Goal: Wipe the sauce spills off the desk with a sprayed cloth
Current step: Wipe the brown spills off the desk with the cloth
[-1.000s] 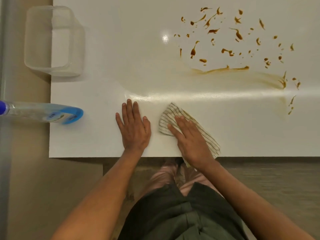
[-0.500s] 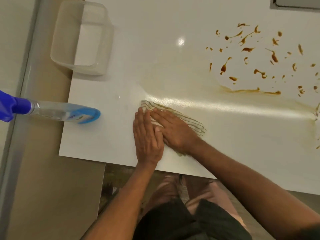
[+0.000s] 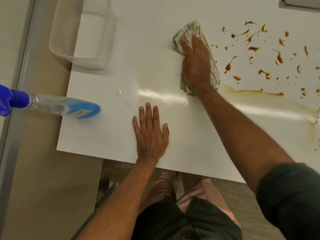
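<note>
Right hand (image 3: 195, 66) sits in the upper centre of the frame, palm down on the cloth (image 3: 188, 34), fingers stretched nearly flat and pressing it onto the desk (image 3: 112, 135). No grip around it that I can see; it is pinned under the palm. The cloth is striped and bunched, and sticks out past the fingertips and along the hand's right edge.

Left hand (image 3: 150, 135) is at lower centre, flat on the bare desk near its front edge, fingers spread, holding nothing.

Sauce spills (image 3: 256, 49) fill the upper right: scattered brown drops and streaks just right of the cloth. One long smeared line (image 3: 256, 91) runs rightward from below the cloth, with a faint yellowish film under it trailing to the right edge of the frame.

Spray bottle (image 3: 57, 105) is at mid left, its blue base on the desk's left edge, its blue nozzle at the frame's left edge. Clear plastic tub (image 3: 81, 32) sits at upper left, overhanging the desk's left edge.
</note>
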A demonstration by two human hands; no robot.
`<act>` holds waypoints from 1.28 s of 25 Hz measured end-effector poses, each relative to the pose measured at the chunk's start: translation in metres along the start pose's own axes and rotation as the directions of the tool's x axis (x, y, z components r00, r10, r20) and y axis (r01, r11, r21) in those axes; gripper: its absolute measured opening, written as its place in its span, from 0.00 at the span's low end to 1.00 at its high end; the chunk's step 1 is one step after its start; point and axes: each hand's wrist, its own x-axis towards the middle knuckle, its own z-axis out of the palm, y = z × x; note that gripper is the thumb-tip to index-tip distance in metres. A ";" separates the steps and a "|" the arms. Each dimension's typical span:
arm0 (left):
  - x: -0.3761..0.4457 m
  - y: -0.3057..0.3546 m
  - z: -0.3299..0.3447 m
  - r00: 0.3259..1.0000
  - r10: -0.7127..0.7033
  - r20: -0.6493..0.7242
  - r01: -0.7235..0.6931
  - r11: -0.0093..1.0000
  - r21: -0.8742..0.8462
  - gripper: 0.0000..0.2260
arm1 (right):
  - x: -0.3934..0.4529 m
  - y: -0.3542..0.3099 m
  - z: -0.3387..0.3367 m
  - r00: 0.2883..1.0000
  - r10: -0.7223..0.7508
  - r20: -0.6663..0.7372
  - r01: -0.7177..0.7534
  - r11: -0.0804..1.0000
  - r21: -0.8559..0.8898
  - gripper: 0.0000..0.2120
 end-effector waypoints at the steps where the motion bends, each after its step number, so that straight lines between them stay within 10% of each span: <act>1: 0.000 0.000 -0.001 1.000 0.001 0.007 -0.001 1.000 0.004 0.31 | -0.033 -0.004 0.001 1.000 -0.008 0.010 0.008 1.000 0.024 0.31; 7: -0.001 0.000 -0.004 0.999 0.012 0.044 -0.012 1.000 0.010 0.33 | -0.238 0.070 -0.024 0.930 -0.268 0.251 0.290 0.956 -0.053 0.27; 10: -0.001 0.000 -0.003 0.999 0.011 0.048 -0.011 1.000 0.014 0.33 | -0.256 0.156 -0.070 0.995 0.073 0.061 -0.065 0.989 -0.133 0.27; 16: -0.002 0.003 -0.004 0.999 0.002 0.051 -0.004 1.000 0.022 0.33 | -0.241 0.144 -0.073 0.772 0.596 -0.223 -0.615 0.788 -0.024 0.29; 22: -0.002 0.003 -0.008 0.998 0.014 0.056 -0.013 1.000 -0.019 0.32 | -0.272 -0.004 0.011 0.995 0.034 0.098 -0.032 0.999 -0.019 0.30; 32: -0.007 -0.002 -0.017 0.984 -0.109 -0.143 0.027 0.876 -0.481 0.27 | -0.256 0.005 0.027 0.791 -0.531 0.304 0.543 0.838 0.052 0.25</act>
